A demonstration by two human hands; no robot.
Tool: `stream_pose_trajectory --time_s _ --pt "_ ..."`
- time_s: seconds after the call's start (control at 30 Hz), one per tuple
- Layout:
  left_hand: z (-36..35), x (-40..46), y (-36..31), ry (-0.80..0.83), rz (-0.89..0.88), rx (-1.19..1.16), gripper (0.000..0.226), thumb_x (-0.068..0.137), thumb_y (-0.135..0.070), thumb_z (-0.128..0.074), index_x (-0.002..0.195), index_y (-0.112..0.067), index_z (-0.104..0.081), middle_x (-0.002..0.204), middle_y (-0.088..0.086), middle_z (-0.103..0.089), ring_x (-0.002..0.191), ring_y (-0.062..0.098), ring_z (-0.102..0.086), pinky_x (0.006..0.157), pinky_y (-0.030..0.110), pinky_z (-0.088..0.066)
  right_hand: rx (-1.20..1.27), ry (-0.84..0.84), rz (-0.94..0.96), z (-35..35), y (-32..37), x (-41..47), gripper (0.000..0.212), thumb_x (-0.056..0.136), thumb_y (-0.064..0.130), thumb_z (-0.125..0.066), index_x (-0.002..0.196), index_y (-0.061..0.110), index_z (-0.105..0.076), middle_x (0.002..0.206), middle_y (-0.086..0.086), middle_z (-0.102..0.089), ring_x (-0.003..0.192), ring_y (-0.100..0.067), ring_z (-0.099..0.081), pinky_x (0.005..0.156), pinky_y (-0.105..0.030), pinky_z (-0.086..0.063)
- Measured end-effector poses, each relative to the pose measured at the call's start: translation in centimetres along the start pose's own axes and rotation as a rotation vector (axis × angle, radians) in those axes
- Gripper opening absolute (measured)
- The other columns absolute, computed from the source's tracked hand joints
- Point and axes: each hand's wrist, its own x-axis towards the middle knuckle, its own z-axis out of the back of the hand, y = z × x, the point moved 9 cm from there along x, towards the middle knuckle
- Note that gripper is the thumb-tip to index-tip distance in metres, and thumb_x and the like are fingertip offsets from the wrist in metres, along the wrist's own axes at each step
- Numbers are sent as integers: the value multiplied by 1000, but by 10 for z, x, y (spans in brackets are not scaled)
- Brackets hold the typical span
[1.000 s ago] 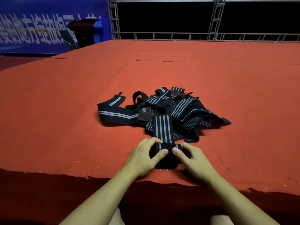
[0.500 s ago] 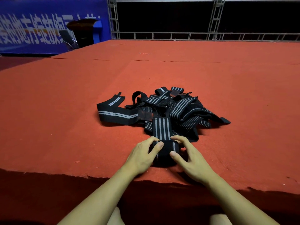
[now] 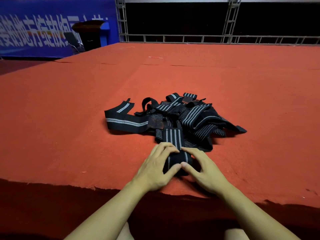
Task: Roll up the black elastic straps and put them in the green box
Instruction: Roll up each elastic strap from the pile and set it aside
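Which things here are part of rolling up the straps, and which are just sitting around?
Part of the job:
- half-rolled strap, gripped by the left hand and right hand
- pile of black striped straps, unrolled
- the green box is not in view

Just there:
- red carpet
- blue banner
- dark lectern
- metal truss

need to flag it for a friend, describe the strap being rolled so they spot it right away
On the red carpet, find the tangled pile of straps near the middle. Just in front of it, at the carpet's near edge, the left hand and right hand grip the rolled strap. It alone is wound into a tight bundle; the others lie loose and flat.
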Motion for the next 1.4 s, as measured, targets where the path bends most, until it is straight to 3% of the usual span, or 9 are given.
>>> stream_pose_trajectory --time_s 0.17,0.27,0.43,0.6,0.8,1.03,1.2,1.3,1.4 --pt "-1 1 7 24 58 -12 42 92 -47 -61 130 -33 -53 130 -17 -48 120 8 -48 106 33 -42 -35 49 -64 -5 -6 3 68 98 57 -56 159 38 -30 154 24 -38 137 8 -35 117 -24 -25" --pt "-2 1 15 29 129 -22 40 93 -50 -55 131 -38 -50 127 -20 -50 118 6 -48 105 35 -43 47 42 -54 -5 -4 2 71 92 62 -58 154 43 -31 153 26 -43 137 6 -43 118 -34 -36" --pt "-5 3 26 29 192 -57 38 95 -56 -48 130 -42 -50 123 -20 -54 119 5 -50 106 34 -42 -12 55 -5 -6 1 -1 80 85 50 -75 151 46 -30 151 32 -40 135 11 -41 116 -35 -38" --pt "-5 3 29 23 212 -71 40 95 -60 -45 128 -39 -54 118 -18 -58 115 5 -52 105 34 -42 9 45 -30 -8 -7 1 73 85 56 -70 148 46 -34 146 25 -49 133 1 -49 114 -38 -41" --pt "1 1 26 11 238 -107 46 94 -67 -41 127 -37 -53 113 -10 -63 110 9 -57 101 38 -44 28 15 -38 -5 -5 -1 66 87 70 -55 146 42 -42 139 27 -52 130 3 -47 113 -29 -38" --pt "5 -2 5 15 87 -97 41 95 -48 -55 132 -30 -52 122 -14 -51 118 8 -54 101 30 -45 64 -21 -75 2 -4 0 42 85 75 -53 122 53 -54 107 30 -59 108 -1 -54 90 -11 -37" --pt "8 -1 8 -28 97 -117 35 96 -51 -54 122 -28 -59 117 -15 -61 115 10 -58 100 35 -46 107 -28 -15 4 4 0 51 85 79 -52 122 44 -58 120 25 -58 120 -5 -52 101 -20 -40" --pt "7 -1 16 -21 145 -120 34 97 -57 -49 117 -32 -61 112 -16 -65 110 6 -60 98 37 -47 155 -13 -2 6 10 -4 62 85 64 -64 140 42 -46 136 27 -51 129 -4 -50 104 -14 -38" --pt "6 -1 20 -20 192 -124 33 97 -62 -46 110 -35 -60 104 -16 -68 101 5 -63 92 38 -49 81 -10 85 7 21 -9 68 85 56 -73 142 37 -42 141 22 -46 132 -9 -49 106 -20 -40"
